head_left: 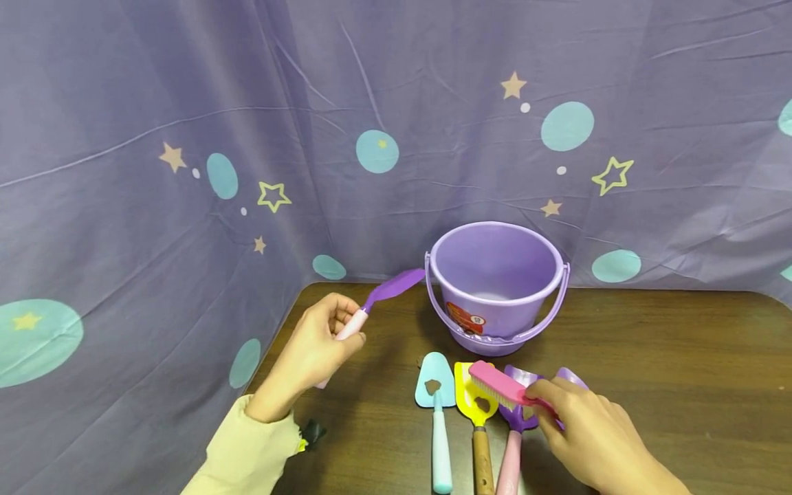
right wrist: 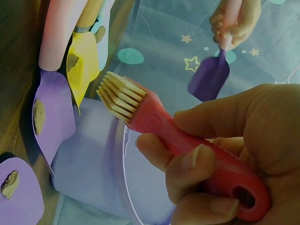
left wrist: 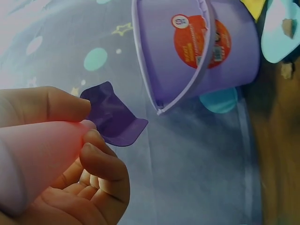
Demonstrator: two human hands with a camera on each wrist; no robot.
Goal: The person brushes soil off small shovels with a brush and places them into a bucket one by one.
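My left hand (head_left: 318,340) grips the pink handle of a small purple shovel (head_left: 394,286), raised above the table left of the bucket. The shovel's blade (left wrist: 112,115) looks bare. My right hand (head_left: 588,433) holds a pink brush (head_left: 498,381) with pale bristles (right wrist: 121,96); it hovers over the tools on the table. Below lie a light-blue shovel (head_left: 441,440), a yellow shovel (head_left: 482,450) with a wooden handle, and a purple shovel (head_left: 511,460) with a pink handle. Each carries a brown lump on its blade. A lilac blade (right wrist: 18,197) with another lump is partly hidden by my right hand in the head view.
A lilac bucket (head_left: 495,309) with its handle hanging in front stands at the back of the wooden table (head_left: 680,357). Purple patterned cloth (head_left: 433,103) hangs behind and to the left. A small dark and yellow object (head_left: 312,433) shows beside my left sleeve.
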